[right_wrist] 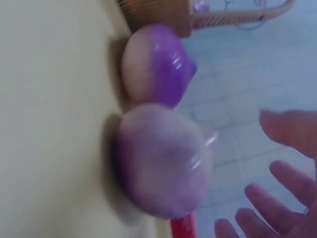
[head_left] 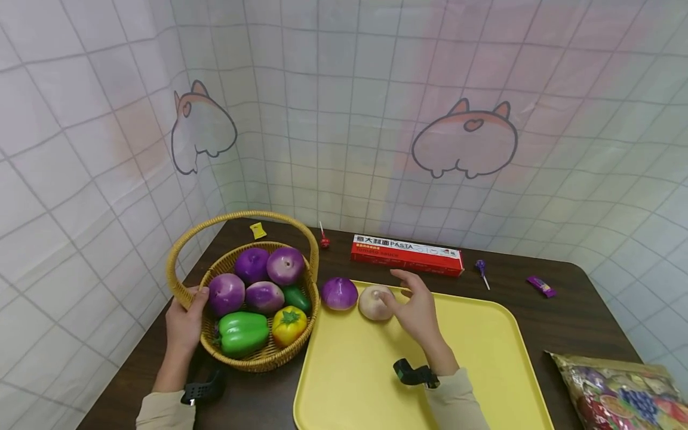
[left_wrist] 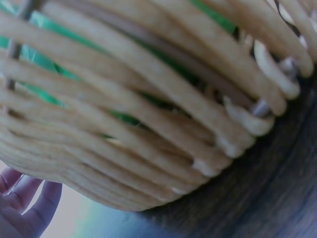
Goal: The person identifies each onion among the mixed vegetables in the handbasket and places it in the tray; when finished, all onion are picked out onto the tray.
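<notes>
Nearest you, your right hand (head_left: 416, 310) hovers over the yellow tray (head_left: 484, 382) with its fingers spread and relaxed, holding nothing, just beside the pale onion (head_left: 374, 301); whether a fingertip touches it is hard to tell, since the right wrist view is blurred. That pale onion sits on the tray's far left corner with the purple onion (head_left: 339, 293) touching or nearly touching it, so two pieces appear to be laid out and the rest of the tray is bare. Your left hand (head_left: 184, 322) grips the rim of the wicker basket (head_left: 188, 254) at its near left side, thumb curled over the edge. Inside remain four purple onions (head_left: 252, 279), a green pepper (head_left: 243, 333), a yellow pepper (head_left: 288, 323) and something dark green half hidden behind them, so most of the unloading looks still ahead. At the near right edge lies a colourful snack bag (head_left: 618, 394). Farther back, a red pasta box (head_left: 407, 254) lies just beyond the tray, close to your reach, with a red lollipop (head_left: 324, 239), a purple lollipop (head_left: 481, 270), a purple wrapped sweet (head_left: 540, 286) and a yellow wrapper (head_left: 258, 230) scattered on the dark table (head_left: 580, 310).
</notes>
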`<action>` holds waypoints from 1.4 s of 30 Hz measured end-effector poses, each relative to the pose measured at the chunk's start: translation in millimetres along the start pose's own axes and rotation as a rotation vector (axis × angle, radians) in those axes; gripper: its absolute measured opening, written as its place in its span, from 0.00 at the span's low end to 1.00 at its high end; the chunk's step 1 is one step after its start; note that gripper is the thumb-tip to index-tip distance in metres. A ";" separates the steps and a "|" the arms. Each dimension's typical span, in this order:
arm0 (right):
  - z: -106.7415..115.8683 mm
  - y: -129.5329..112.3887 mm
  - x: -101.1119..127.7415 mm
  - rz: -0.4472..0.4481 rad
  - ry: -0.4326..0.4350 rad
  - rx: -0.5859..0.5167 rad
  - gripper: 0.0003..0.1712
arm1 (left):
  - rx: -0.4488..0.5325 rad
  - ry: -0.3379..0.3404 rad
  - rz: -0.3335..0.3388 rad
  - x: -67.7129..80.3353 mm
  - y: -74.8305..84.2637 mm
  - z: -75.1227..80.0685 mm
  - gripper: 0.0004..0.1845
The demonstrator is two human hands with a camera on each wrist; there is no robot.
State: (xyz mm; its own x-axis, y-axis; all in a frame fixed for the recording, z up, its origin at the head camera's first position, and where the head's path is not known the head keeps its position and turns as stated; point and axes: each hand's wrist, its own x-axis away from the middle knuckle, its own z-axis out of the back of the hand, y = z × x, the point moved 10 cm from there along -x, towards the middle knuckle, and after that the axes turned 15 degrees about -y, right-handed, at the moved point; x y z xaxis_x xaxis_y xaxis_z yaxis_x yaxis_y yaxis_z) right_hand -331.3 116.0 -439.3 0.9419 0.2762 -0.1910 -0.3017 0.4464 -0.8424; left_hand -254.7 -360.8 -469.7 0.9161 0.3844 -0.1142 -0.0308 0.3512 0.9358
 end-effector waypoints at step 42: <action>-178.2 -132.0 -31.5 0.217 -0.329 -0.021 0.35 | -0.015 -0.017 0.005 0.1 1.5 -1.3 0.21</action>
State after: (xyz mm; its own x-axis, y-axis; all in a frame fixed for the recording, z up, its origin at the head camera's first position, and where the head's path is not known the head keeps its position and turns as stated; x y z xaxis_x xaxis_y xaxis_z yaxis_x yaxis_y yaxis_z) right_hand -294.8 -103.4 -411.9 0.7583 0.6215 -0.1968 -0.4822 0.3315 -0.8110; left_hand -255.2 -359.2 -468.8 0.9226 0.3716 -0.1034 -0.0416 0.3624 0.9311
